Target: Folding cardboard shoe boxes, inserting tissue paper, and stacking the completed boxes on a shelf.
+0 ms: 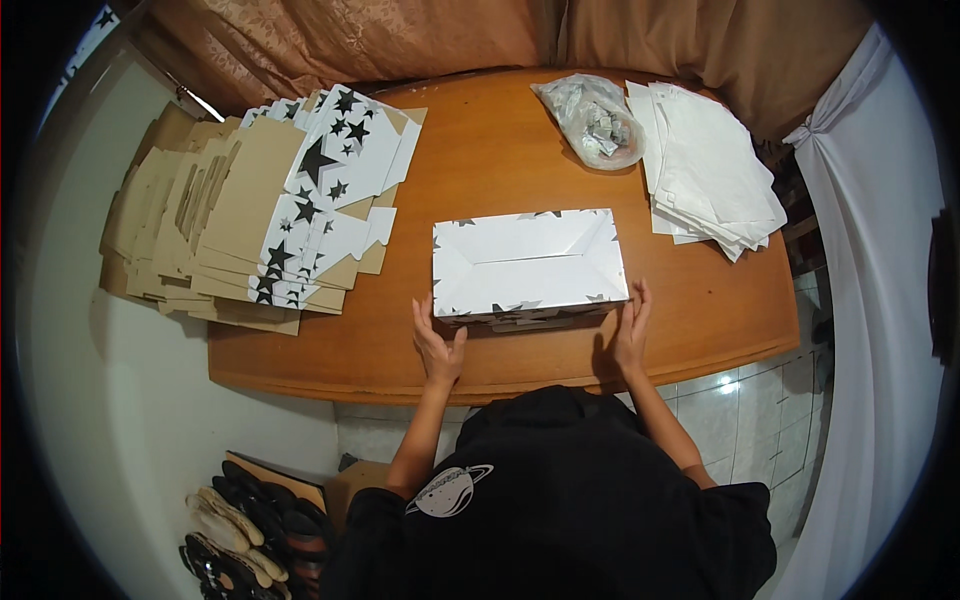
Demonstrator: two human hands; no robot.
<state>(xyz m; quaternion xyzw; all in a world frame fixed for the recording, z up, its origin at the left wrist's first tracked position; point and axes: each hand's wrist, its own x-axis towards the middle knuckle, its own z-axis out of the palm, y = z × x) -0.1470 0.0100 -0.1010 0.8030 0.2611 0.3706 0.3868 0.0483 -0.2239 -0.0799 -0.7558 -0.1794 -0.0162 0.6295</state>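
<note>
The box [530, 270] is set between the left hand [438, 348] and the right hand [631, 335], mostly just beyond the fingertips, its long axis laid across from one hand's fingers to the other's. Its two nearest corners are flanked by them, neither hand being clearly closer. All visible fingers are held extended and loosely parted, curled around nothing; whether the box is touched cannot be told.
</note>
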